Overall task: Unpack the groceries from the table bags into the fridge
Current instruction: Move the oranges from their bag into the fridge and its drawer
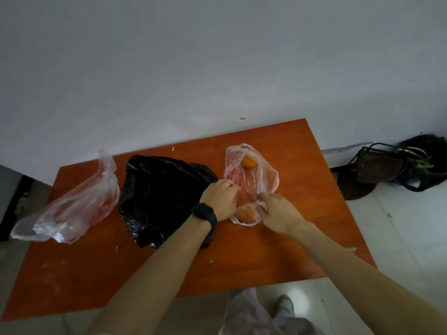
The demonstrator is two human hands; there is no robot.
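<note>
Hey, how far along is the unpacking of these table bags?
Done: the clear bag on the left lies flattened and looks empty, though its contents are hard to judge. In hand: the left hand and right hand both grip the clear bag on the right, with orange fruit inside. Left: that fruit, and whatever the black bag holds. No fridge is in view.

Your picture is dim and flat, with soft shadows only. A small glare patch sits on the floor tile (pixel 296 294) at lower centre. Edges bend from the wide lens, and the clear bag (pixel 70 204) at left smears with blur.
</note>
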